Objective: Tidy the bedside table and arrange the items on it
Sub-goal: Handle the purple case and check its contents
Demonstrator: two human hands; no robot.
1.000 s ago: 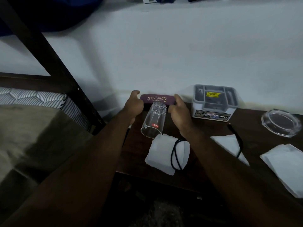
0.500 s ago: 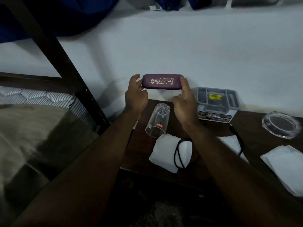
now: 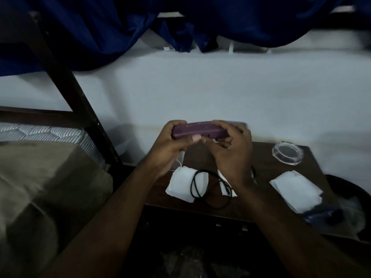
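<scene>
Case (image 3: 200, 131) is gripped at each end by left hand (image 3: 168, 151) and right hand (image 3: 232, 157), held above the table (image 3: 265, 156), probably for opening.

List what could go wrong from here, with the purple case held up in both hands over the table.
1. The case is held in the air by the left hand and right hand; a slip would drop it onto the table.
2. The black cord loops over a napkin just beneath the wrists; lowering the hands could snag it.
3. The glass dish sits near the table's right edge, so a wide sweep might knock it off.
</scene>
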